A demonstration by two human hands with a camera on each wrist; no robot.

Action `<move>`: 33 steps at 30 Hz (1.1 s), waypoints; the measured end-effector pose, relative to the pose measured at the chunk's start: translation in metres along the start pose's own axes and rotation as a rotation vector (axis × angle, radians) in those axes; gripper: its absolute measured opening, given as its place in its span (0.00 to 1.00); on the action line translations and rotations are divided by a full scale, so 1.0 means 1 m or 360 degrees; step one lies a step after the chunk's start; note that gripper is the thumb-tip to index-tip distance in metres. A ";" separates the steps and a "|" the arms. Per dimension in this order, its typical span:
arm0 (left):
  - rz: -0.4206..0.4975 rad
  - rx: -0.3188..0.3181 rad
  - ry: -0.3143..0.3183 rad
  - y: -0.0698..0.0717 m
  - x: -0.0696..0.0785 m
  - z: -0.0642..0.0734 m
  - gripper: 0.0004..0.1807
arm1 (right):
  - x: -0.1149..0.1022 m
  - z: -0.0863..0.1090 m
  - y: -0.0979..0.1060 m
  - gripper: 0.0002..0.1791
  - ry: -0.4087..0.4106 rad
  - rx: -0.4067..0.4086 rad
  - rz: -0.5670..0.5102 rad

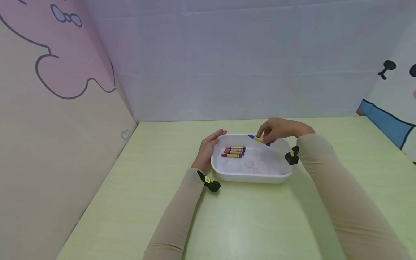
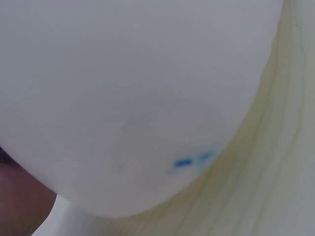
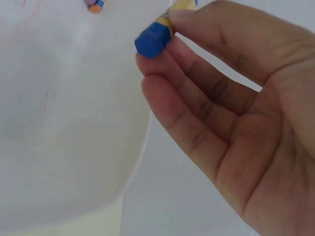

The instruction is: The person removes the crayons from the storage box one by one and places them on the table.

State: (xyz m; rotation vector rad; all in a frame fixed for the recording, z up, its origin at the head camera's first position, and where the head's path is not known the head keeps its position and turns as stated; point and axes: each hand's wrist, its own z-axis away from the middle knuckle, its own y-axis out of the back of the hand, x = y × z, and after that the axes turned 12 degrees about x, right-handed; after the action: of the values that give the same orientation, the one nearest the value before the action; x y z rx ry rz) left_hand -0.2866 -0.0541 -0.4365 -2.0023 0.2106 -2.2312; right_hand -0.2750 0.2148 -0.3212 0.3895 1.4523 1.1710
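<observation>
A white tray (image 1: 250, 178) with rounded corners sits on the table. My left hand (image 1: 205, 150) lies along its left end, fingers extended against the outer wall toward the far corner. In the left wrist view the tray's wall (image 2: 138, 98) fills most of the picture, with blue marks low on it. Over the tray's far right part, my right hand (image 1: 276, 130) pinches a blue crayon (image 1: 258, 139) with a yellow wrapper between thumb and fingers. The crayon's blue end (image 3: 153, 42) points at the right wrist camera. Several crayons (image 1: 232, 155) in red and orange tones lie side by side inside the tray, left of middle.
Reddish smears (image 1: 256, 168) mark the tray's floor. The pale wooden table (image 1: 227, 220) meets a white backdrop (image 1: 253, 65) behind the tray. Side panels with cartoon drawings (image 1: 74, 72) stand to the left and right.
</observation>
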 end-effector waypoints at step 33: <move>-0.0025 0.0019 0.0010 -0.003 0.001 0.005 0.21 | 0.110 0.082 0.023 0.20 -0.0187 0.0359 0.0057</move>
State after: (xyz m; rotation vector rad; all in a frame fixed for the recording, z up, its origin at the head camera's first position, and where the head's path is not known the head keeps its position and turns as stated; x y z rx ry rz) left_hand -0.2816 -0.0510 -0.4345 -1.9981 0.1828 -2.2432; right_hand -0.2406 0.3464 -0.3491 0.6323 1.4831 0.9975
